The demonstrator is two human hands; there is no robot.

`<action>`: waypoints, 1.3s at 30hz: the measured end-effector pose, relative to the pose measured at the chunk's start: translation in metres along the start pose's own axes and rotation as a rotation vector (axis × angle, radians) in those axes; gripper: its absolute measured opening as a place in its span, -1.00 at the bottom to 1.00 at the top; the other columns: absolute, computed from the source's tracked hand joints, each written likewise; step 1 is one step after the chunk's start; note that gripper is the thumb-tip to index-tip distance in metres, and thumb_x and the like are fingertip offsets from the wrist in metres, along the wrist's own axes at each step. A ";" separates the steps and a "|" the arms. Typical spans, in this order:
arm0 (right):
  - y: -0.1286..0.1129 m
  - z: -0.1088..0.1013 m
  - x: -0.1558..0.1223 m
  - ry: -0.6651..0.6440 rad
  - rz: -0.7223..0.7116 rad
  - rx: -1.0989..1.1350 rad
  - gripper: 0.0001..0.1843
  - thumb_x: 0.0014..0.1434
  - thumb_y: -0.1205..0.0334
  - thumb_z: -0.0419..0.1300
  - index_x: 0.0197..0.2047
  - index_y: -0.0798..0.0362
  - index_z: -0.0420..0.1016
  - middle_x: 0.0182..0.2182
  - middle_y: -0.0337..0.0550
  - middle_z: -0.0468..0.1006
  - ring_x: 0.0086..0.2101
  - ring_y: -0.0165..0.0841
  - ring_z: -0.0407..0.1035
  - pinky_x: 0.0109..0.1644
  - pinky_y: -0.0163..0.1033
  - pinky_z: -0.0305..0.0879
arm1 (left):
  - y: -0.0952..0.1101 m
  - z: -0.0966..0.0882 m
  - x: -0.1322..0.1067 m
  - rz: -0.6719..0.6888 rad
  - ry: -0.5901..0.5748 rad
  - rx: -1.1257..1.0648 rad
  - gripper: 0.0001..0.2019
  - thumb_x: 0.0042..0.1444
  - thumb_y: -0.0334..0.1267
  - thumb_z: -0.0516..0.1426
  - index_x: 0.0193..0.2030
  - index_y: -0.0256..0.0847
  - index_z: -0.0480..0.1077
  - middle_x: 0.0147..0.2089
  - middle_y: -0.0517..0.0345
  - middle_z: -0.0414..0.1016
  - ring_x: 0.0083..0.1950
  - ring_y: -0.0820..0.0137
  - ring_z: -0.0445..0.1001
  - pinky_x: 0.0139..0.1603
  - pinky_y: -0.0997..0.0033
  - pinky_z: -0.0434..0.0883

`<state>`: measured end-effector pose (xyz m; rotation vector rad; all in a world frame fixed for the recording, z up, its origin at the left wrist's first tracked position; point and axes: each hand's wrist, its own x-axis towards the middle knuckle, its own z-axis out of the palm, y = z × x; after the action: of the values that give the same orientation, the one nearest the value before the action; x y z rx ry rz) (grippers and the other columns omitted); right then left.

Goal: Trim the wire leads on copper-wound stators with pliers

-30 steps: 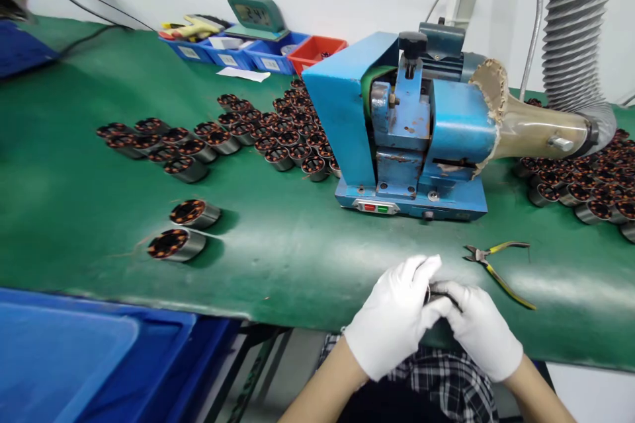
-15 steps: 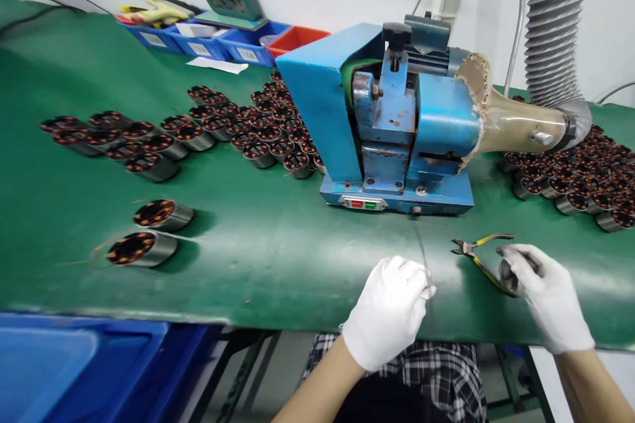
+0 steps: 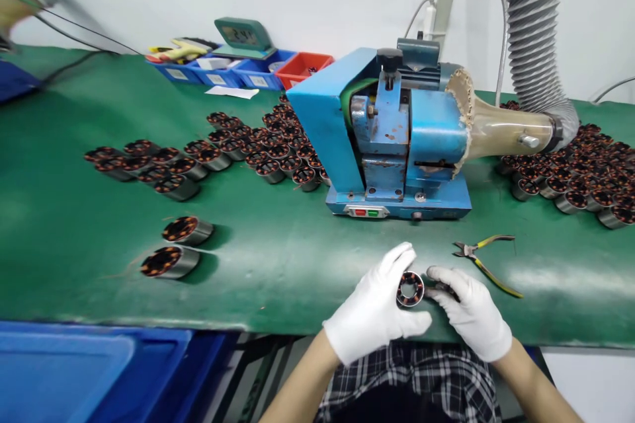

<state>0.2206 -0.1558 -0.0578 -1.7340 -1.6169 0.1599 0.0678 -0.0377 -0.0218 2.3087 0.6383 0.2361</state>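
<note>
A small ring-shaped motor stator [image 3: 410,289] with copper windings faces me, cradled between the thumb and fingers of my white-gloved left hand [image 3: 380,301]. My right hand [image 3: 466,310], gloved too, is close at its right side. Its fingers are curled, their tips grey with dirt, around something dark that I cannot make out. Beyond my right hand, yellow-handled cutting pliers [image 3: 473,252] lie with handles spread on the green table [image 3: 297,264]. Off to the left, two larger stators, a front one [image 3: 171,262] and a rear one [image 3: 187,230], lie side by side.
A blue belt machine [image 3: 389,139] with red and green buttons stands ahead, joined to a grey hose [image 3: 538,26]. Stators stand in groups left [image 3: 173,168] and right [image 3: 570,185] of it. Blue and red bins [image 3: 303,68] and a clock [image 3: 243,34] are behind. Blue trays [image 3: 74,363] are lower left.
My right hand has come left from the pliers to beside my left hand. My left hand has turned and opened wider, showing the small stator. The view has shifted slightly.
</note>
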 end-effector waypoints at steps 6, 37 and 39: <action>-0.017 -0.010 0.008 0.064 0.035 0.050 -0.69 0.30 0.28 -0.06 -0.25 0.03 0.52 -0.52 -0.19 0.35 -0.52 -0.35 0.37 -0.45 -0.28 0.38 | 0.009 0.011 -0.003 -0.016 0.162 -0.173 -0.56 -0.17 -0.32 0.30 -0.09 -0.19 0.35 0.10 -0.07 0.37 0.09 0.18 0.41 0.11 0.12 0.38; -0.070 -0.040 0.019 0.315 0.376 0.436 -0.88 0.07 0.30 0.18 -0.42 -0.04 0.55 -0.51 -0.20 0.49 -0.47 -0.33 0.40 -0.40 -0.30 0.37 | 0.047 -0.017 -0.021 0.175 0.286 -0.582 -0.70 0.00 -0.47 0.19 -0.17 0.03 0.41 0.10 0.16 0.29 -0.02 0.35 0.48 -0.12 0.45 0.51; -0.071 -0.041 0.020 0.262 0.436 0.502 -0.86 0.09 0.27 0.16 -0.44 -0.01 0.54 -0.52 -0.20 0.48 -0.50 -0.34 0.39 -0.45 -0.31 0.35 | 0.046 -0.019 -0.022 0.253 0.338 -0.511 -0.62 0.04 -0.47 0.18 -0.05 0.07 0.35 0.11 0.12 0.25 0.02 0.36 0.45 -0.05 0.42 0.48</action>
<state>0.1896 -0.1607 0.0207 -1.5992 -0.8955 0.4821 0.0596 -0.0660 0.0236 1.8572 0.3837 0.8222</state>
